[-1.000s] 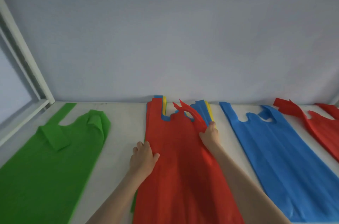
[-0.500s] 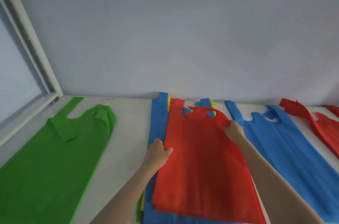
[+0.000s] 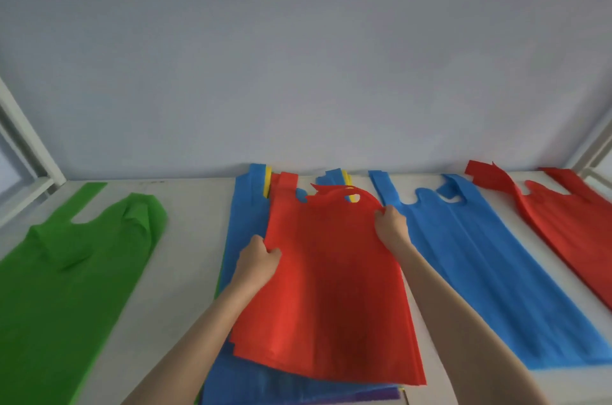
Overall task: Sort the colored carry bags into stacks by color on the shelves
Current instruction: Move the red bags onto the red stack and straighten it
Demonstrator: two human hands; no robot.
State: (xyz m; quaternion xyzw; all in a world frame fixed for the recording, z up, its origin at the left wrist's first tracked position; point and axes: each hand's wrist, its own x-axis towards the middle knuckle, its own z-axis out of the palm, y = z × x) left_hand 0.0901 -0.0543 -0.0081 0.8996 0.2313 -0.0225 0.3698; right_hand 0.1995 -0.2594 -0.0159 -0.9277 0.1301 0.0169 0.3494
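both hands pinch the red bag over the mixed pile; left hand on its left edge, right hand on its right; red stack lies far right, nearer the right hand

Red bag gripped at both side edges — left hand, right hand — above a mixed pile topped blue. Green bag far left; blue bag and red stack right, flat on the shelf.
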